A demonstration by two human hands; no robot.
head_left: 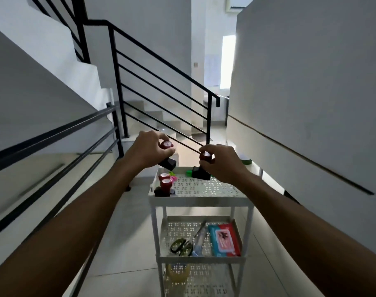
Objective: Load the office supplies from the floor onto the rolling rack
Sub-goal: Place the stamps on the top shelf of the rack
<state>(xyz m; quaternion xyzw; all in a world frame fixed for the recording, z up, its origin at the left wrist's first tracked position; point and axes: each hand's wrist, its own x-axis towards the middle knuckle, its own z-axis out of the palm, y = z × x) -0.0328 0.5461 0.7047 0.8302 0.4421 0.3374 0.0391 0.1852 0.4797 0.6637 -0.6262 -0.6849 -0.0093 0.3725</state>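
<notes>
Both forearms are extended over the white rolling rack (197,199). One red-knobbed stamp (167,154) is pinched by the left hand (149,150) above the top shelf's far left corner; a second stamp (204,166) is pinched by the right hand (222,162), its black base just over the shelf. Two more stamps (164,185) are stood at the near left corner. Scissors (181,246) and a wipes pack (224,240) are lodged on the middle shelf.

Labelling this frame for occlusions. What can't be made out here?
- Head view: floor supplies, none visible; the white perforated rolling rack and both arms block the floor near it.
- Bottom shelf: yellowish round object, blurred behind the shelf rim, unidentifiable.
- Top shelf, far edge: green round object, partly hidden by the black-based, red-knobbed stamp in the right hand.
- Stamp faces: not shown.
</notes>
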